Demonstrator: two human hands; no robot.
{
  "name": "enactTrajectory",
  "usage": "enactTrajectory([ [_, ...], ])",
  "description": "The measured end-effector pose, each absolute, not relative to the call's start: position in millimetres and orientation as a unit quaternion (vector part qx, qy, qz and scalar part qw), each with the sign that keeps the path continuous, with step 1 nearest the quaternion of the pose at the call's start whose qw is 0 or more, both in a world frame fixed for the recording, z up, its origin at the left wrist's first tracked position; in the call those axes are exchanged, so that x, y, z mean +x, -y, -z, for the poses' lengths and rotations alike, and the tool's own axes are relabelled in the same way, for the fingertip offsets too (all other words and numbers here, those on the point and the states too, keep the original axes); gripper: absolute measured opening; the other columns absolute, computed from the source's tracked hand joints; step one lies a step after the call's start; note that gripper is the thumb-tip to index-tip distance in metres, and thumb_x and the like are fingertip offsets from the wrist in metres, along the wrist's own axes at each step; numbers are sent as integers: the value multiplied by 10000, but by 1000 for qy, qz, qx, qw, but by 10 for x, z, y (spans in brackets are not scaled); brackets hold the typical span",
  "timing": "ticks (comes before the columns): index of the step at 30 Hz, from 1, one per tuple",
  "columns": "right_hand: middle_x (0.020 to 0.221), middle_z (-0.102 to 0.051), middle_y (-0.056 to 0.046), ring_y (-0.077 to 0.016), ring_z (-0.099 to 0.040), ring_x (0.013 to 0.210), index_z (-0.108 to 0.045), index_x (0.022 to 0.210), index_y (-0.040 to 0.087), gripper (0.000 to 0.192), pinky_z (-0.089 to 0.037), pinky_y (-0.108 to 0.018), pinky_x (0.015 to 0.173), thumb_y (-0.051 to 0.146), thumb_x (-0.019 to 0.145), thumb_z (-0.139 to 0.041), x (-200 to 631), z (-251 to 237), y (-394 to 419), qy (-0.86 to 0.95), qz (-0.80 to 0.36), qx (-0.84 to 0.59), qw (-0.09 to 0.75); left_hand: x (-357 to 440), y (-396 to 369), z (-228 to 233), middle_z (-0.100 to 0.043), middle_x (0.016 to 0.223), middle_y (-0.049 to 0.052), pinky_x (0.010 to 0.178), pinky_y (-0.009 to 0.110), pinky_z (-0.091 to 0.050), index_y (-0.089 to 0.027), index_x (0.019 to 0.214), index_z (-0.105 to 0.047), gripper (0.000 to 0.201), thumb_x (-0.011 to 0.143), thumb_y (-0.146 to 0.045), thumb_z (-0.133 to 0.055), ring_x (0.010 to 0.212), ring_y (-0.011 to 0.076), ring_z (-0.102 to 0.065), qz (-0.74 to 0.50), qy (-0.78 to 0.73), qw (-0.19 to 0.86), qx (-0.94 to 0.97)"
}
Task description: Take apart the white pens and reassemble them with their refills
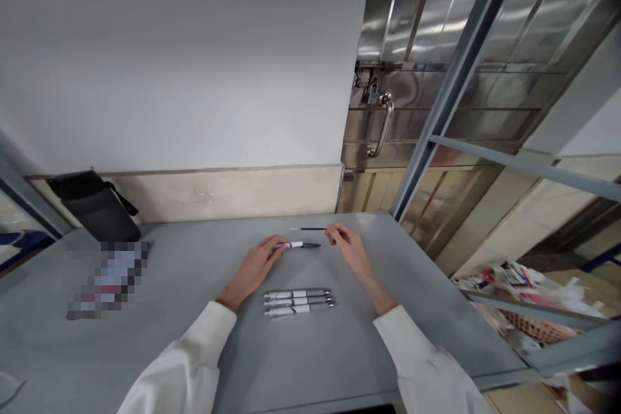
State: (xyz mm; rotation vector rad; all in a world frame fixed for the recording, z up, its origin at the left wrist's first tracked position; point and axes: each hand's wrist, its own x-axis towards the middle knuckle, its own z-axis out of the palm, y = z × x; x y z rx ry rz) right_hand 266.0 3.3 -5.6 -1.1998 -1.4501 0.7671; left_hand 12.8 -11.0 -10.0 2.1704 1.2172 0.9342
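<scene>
My left hand (257, 266) is closed on the left end of a pen (295, 244) with a white barrel band and a dark tip part pointing right. Between the fingers of my right hand (348, 247) is the right end of a thin black pen refill (313, 229), its pale, yellowish end pointing left. The refill lies level, just beyond the pen and apart from it. Closer to me, three similar pens (298, 302) rest side by side on the grey table (334, 349), touched by neither hand.
A black bottle (99, 207) with a strap leans at the back left, behind a pixelated item (111, 278). A white wall borders the table's far edge. Metal frame posts (436, 123) rise at the right, near a pink basket (538, 326) and plastic bags below.
</scene>
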Motion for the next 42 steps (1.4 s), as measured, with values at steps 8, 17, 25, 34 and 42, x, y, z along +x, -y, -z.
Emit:
enactTrajectory([
  [8, 643, -607, -13, -187, -560, 617, -679, 882, 203, 449, -410, -284, 591, 630, 831, -551, 2655, 50, -39, 616, -303, -503, 525, 111, 98, 108, -687, 1030, 20, 831, 276, -455, -256, 1076, -631, 316, 998, -449, -393, 917, 189, -613, -347, -451, 228, 791],
  [17, 632, -599, -13, -180, -553, 607, -674, 860, 191, 453, -402, -284, 587, 626, 828, -551, 2696, 78, -63, 603, -299, -508, 537, 87, 108, 62, -645, 857, 10, 774, 261, -430, -237, 992, -601, 344, 1009, -447, -330, 828, 183, -589, -369, -490, 197, 765],
  [25, 641, -594, -14, -167, -541, 618, -607, 704, 190, 445, -387, -269, 591, 609, 837, -535, 2671, 51, -41, 586, -327, -508, 540, 83, 112, 42, -608, 812, 14, 752, 252, -407, -213, 880, -575, 392, 1020, -424, -276, 772, 175, -557, -382, -484, 189, 764],
  [34, 657, -603, -29, -172, -541, 624, -594, 700, 186, 447, -395, -283, 612, 599, 854, -516, 2677, 62, -47, 596, -325, -507, 531, 76, 103, 51, -603, 810, 9, 756, 248, -400, -210, 864, -588, 390, 1023, -409, -293, 787, 168, -562, -389, -477, 195, 763],
  [42, 821, -630, -19, -163, -580, 713, -632, 840, 215, 321, -439, -260, 661, 500, 914, -504, 2453, 95, 65, 688, -302, -442, 490, 112, 93, 87, -666, 922, 14, 771, 244, -423, -233, 1063, -644, 311, 987, -440, -425, 853, 171, -593, -378, -447, 252, 771],
])
